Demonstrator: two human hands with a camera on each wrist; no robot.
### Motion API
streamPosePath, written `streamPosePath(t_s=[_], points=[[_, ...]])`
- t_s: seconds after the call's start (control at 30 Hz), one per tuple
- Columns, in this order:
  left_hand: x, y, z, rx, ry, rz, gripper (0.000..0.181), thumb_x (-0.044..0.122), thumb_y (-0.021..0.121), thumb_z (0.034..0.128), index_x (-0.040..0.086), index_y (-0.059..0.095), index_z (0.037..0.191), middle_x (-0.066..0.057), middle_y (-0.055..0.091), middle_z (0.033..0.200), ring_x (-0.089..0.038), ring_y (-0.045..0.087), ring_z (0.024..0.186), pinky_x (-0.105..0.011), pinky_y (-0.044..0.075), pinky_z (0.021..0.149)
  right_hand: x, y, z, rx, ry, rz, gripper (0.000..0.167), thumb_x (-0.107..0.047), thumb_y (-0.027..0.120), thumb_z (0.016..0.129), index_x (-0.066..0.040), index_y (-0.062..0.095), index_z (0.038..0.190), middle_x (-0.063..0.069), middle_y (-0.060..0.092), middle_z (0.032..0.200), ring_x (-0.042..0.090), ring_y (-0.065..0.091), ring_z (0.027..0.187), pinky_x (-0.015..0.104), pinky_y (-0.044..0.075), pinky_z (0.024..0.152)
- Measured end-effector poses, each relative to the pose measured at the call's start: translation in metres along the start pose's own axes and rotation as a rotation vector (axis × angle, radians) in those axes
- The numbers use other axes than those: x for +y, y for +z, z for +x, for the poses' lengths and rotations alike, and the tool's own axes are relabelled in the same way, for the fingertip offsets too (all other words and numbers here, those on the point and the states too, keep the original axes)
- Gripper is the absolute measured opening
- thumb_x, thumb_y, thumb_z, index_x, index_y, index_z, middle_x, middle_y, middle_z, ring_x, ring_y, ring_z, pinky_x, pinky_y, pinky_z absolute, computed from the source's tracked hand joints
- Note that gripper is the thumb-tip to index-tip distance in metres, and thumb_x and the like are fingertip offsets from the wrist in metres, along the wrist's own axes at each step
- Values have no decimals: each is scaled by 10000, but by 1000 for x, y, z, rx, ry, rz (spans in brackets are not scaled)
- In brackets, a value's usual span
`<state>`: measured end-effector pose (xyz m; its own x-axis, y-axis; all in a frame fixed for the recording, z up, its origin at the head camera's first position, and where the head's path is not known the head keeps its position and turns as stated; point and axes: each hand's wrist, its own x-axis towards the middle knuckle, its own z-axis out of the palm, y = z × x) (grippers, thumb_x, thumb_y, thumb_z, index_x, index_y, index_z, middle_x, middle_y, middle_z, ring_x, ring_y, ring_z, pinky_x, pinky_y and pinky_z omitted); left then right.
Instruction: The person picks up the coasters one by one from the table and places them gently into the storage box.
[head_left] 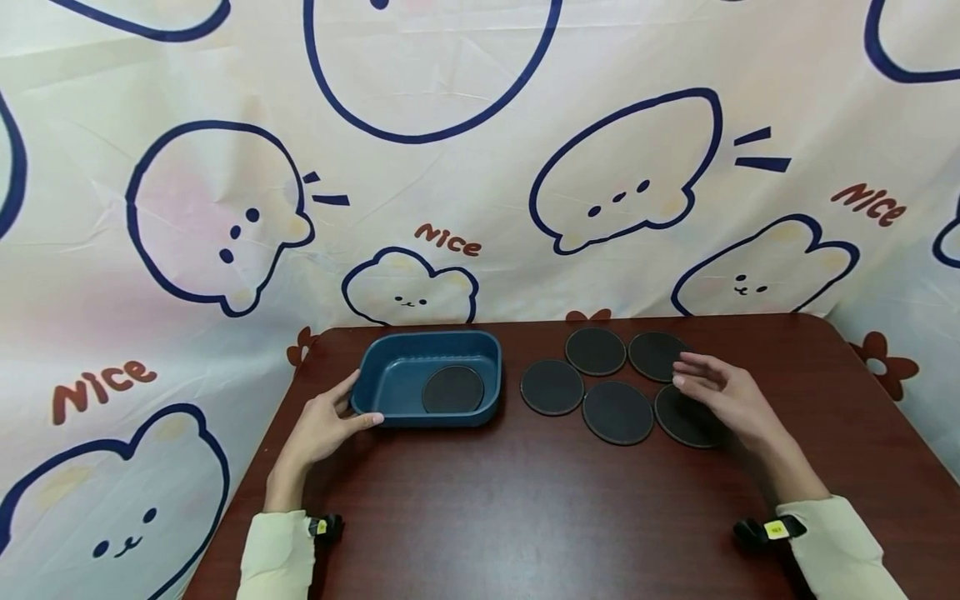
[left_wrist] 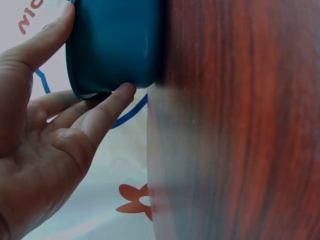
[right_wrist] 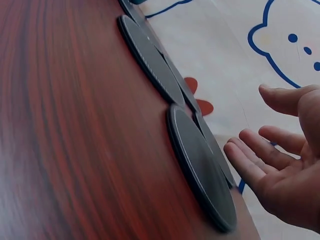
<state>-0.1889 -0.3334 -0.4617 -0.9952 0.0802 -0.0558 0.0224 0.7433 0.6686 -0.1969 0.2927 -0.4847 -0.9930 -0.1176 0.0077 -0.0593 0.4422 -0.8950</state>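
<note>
A blue rectangular container (head_left: 491, 400) stands at the left of the table with one black disc (head_left: 453, 389) inside. My left hand (head_left: 321, 427) grips its left end, thumb on the near rim; in the left wrist view the fingers of that hand (left_wrist: 60, 120) lie against the blue wall (left_wrist: 117, 45). Several black round discs lie flat to the right, among them a near-right one (head_left: 686, 421) and a back-right one (head_left: 654, 357). My right hand (head_left: 731, 400) hovers over these two; the right wrist view shows the hand (right_wrist: 280, 165) holding nothing, fingers slightly bent, beside a disc (right_wrist: 202, 170).
The dark red-brown table (head_left: 525, 517) reaches back to a pale cloth (head_left: 495, 192) printed with blue outlined figures. Three other discs, at the left (head_left: 552, 387), back (head_left: 596, 351) and front (head_left: 618, 413), lie between the container and my right hand.
</note>
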Motion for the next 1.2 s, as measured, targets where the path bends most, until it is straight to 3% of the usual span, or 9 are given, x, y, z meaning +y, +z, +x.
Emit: streamPosePath(t_s=[0.1,0.3,0.37,0.47,0.57,0.67,0.73,0.93,1.2], points=[[0,0,0,0,0,-3,1035,469,820,948,42,256,1704,-328,452,1617,-495,576,1413,-594,509,1108,3,-6,-3,33,-1,-76,686,-369,687,1070,1,462,1601,303,601,1509,-134,630,1134,25,490,862],[-1,0,0,1,3,-9,1037,460,827,946,44,256,1704,-321,419,1644,-472,560,1432,-588,516,1109,8,-18,-9,42,48,-246,728,-435,701,1050,-22,473,1604,289,598,1522,433,644,1316,25,459,800],[-1,0,0,2,4,-12,1035,451,830,946,46,255,1705,-317,411,1650,-462,556,1437,-587,518,1110,10,-21,-10,29,58,-295,741,-447,706,1044,-15,476,1601,307,584,1527,495,628,1324,40,460,787],[-1,0,0,4,4,-10,1035,452,830,946,50,255,1706,-314,412,1649,-457,557,1436,-589,517,1112,13,-25,-11,4,57,-362,761,-460,711,1037,0,476,1596,332,566,1531,519,628,1320,126,527,816],[-1,0,-1,3,3,-9,1030,446,830,948,52,255,1706,-313,414,1648,-457,560,1434,-591,516,1113,15,-27,-12,-18,48,-413,775,-461,720,1030,25,478,1584,353,557,1525,532,627,1307,366,620,925],[-1,0,-1,1,2,-8,1026,442,828,951,53,254,1707,-313,413,1650,-459,560,1434,-591,516,1112,16,-26,-14,-36,30,-452,777,-451,747,1012,42,498,1559,365,570,1498,537,639,1274,611,580,994],[-1,0,-1,1,2,-9,1025,439,828,951,53,254,1707,-313,410,1652,-459,558,1436,-590,515,1113,17,-25,-15,-51,24,-467,790,-441,781,987,51,510,1543,383,568,1484,553,642,1255,663,558,1004],[-1,0,-1,0,-4,-8,1017,431,825,956,50,253,1706,-316,420,1644,-465,562,1432,-588,517,1111,17,-21,-14,-71,-1,-508,854,-382,913,863,42,549,1510,408,592,1434,575,648,1220,682,552,971],[0,0,-1,2,-7,-22,979,363,820,973,39,255,1704,-321,439,1633,-482,580,1415,-593,528,1099,16,-20,-9,-89,-28,-470,794,-211,945,827,63,561,1465,377,620,1368,543,622,1206,682,524,976]])
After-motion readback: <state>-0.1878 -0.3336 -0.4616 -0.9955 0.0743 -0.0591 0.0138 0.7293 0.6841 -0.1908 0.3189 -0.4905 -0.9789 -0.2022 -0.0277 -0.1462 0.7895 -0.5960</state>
